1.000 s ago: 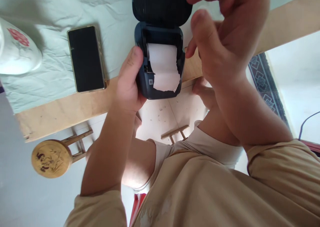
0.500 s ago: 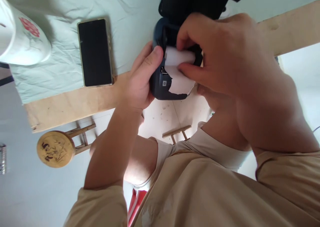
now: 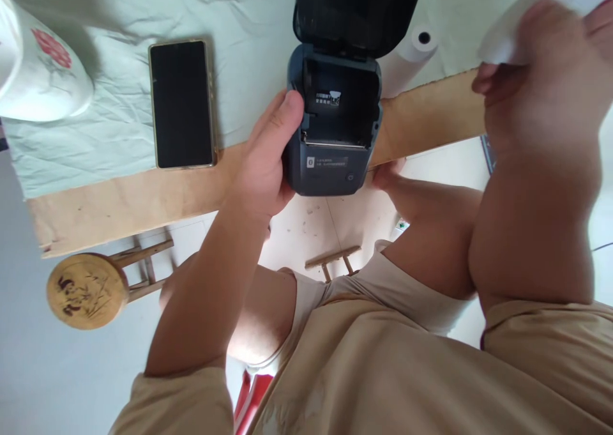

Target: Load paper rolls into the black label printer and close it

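My left hand [image 3: 265,157] is closed round the left side of a dark blue portable label printer [image 3: 323,178], thumb on its rim. The printer's black lid [image 3: 354,13] stands open, and no roll lies in its compartment. Off to the right, over the table, my right hand [image 3: 550,83] is blurred, with curled fingers against a white paper roll [image 3: 502,36]; part of this roll is hidden by the hand. Another white paper roll [image 3: 405,61] with a dark core hole lies on the cloth behind the printer, partly covered by it.
A phone [image 3: 182,103] lies on the pale green cloth [image 3: 249,52], left of the printer. Farther left stands a white container [image 3: 48,64] with a red flower print. The wooden table edge [image 3: 129,195] runs across. Below it is a round wooden stool [image 3: 87,290].
My right hand has lifted the paper roll out of the printer and moved right with it. The printer's bay is now bare. My left hand keeps its hold.
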The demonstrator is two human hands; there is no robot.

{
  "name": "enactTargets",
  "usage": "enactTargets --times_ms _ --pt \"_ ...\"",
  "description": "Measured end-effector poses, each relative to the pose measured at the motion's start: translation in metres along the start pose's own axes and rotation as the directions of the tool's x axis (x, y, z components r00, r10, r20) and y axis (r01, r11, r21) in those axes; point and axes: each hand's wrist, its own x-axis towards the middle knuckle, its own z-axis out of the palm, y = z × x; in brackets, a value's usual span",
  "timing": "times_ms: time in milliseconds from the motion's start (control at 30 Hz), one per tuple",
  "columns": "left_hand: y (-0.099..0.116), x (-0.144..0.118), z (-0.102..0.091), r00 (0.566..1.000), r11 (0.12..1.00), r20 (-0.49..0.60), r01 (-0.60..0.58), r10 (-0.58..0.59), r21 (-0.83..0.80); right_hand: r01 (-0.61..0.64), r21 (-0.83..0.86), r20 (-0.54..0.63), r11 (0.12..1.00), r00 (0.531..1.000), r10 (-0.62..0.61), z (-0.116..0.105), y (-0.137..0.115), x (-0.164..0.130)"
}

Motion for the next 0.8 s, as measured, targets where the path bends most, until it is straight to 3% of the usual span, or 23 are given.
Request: enactTargets --times_ms 67,167,300,367,467,500,567,600,633,700,800 --pt "0.001 0.000 0.001 1.000 1.000 0.007 0.020 -0.021 0.006 0.169 -0.091 -0.060 0.981 0.983 -0.175 0.003 0.009 0.005" --pt "0.002 -0.001 0.002 1.000 1.000 0.021 0.020 -0.021 0.021 0.300 -0.337 -0.015 0.892 0.946 -0.324 -0.002 0.023 0.014" --pt "0.001 0.000 0.003 1.000 0.998 -0.015 0.007 -0.006 0.066 0.207 -0.595 0.051 0.777 0.974 -0.220 -0.015 0.037 0.021" --pt "0.001 0.000 0.003 1.000 0.997 -0.030 0.012 -0.009 0.075 0.209 -0.624 0.055 0.753 0.973 -0.225 -0.019 0.036 0.017" --pt "0.003 -0.001 0.004 1.000 0.998 0.002 0.017 -0.017 0.061 0.353 -0.667 0.080 0.657 0.910 -0.408 -0.014 0.020 0.002" --pt "0.003 -0.001 0.004 1.000 0.998 0.016 0.018 -0.019 0.059 0.397 -0.667 0.095 0.630 0.885 -0.456 -0.009 0.014 -0.004" --pt "0.004 -0.002 0.005 1.000 0.998 0.025 0.011 -0.012 0.065 0.432 -0.636 0.171 0.639 0.887 -0.430 0.006 0.004 -0.014" --pt "0.005 -0.002 0.005 1.000 0.997 0.019 0.011 -0.012 0.072 0.490 -0.622 0.240 0.611 0.862 -0.447 0.015 0.001 -0.017" --pt "0.005 -0.002 0.005 1.000 0.997 0.009 0.015 -0.016 0.079 0.545 -0.599 0.282 0.586 0.829 -0.483 0.024 0.001 -0.017" --pt "0.004 -0.002 0.004 1.000 0.996 -0.015 0.023 -0.021 0.088 0.577 -0.589 0.328 0.566 0.811 -0.485 0.039 0.006 -0.014" --pt "0.004 -0.002 0.004 0.999 0.996 -0.031 0.026 -0.023 0.085 0.424 -0.686 0.304 0.592 0.905 -0.296 0.050 0.020 -0.005"
